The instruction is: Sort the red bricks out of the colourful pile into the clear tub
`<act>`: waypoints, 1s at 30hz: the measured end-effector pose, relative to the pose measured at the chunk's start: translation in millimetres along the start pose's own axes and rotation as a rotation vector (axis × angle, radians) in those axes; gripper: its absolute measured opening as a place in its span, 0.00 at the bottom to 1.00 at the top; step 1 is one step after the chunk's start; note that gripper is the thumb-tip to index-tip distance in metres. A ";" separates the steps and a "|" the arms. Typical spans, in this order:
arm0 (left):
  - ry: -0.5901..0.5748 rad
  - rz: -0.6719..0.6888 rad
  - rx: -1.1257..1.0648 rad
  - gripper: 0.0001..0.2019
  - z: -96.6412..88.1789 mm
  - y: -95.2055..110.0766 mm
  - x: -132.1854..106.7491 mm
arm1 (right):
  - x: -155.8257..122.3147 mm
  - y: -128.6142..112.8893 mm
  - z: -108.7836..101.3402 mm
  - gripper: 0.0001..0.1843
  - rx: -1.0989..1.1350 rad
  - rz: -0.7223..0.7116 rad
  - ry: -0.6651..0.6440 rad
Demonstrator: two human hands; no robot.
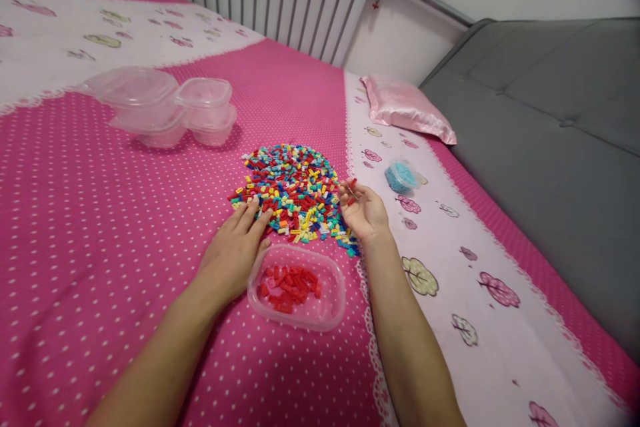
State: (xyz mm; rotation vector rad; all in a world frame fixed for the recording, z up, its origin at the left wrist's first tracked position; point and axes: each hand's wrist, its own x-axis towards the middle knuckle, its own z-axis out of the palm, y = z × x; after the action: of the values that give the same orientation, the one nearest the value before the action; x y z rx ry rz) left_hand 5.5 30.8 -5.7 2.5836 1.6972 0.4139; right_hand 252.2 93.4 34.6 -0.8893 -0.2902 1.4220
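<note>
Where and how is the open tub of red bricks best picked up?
I'd take the tub by its near rim, coming from the wearer's side. It stands upright with a lip all round to pinch; the pile lies just beyond, and the left hand is close on the left. Keep it level: the red bricks lie loose inside.
</note>
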 end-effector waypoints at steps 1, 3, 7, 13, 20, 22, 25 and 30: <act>-0.001 -0.001 0.001 0.26 -0.1 0.2 0.1 | -0.7 -1.4 0.2 0.07 0.032 0.016 -0.008; -0.004 0.000 0.003 0.26 -0.5 0.8 0.4 | -2.0 -3.1 0.0 0.09 0.075 0.035 -0.017; -0.006 -0.002 0.004 0.26 -1.4 2.1 1.0 | -3.2 -3.6 -0.4 0.12 0.100 0.037 -0.001; -0.009 -0.001 0.008 0.26 0.1 1.1 0.8 | -0.9 -0.4 -0.7 0.11 -0.029 -0.008 0.016; 0.015 0.001 0.008 0.25 0.5 1.1 0.3 | 0.3 12.6 -6.4 0.11 -0.492 -0.202 0.001; 0.012 0.007 0.007 0.25 0.1 1.2 0.4 | 1.0 15.9 -9.3 0.12 -0.649 -0.231 0.012; 0.005 0.007 0.008 0.25 0.1 1.1 0.7 | 4.6 18.4 -15.2 0.12 -0.924 -0.332 0.060; 0.021 0.009 0.003 0.25 2.0 0.2 0.6 | 6.2 16.1 -19.1 0.11 -1.439 -0.401 0.160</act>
State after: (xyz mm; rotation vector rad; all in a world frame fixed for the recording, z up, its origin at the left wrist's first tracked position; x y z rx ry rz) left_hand 6.4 31.5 -7.5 2.5994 1.6944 0.4410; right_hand 254.3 90.7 9.1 -1.9194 -1.3688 0.5871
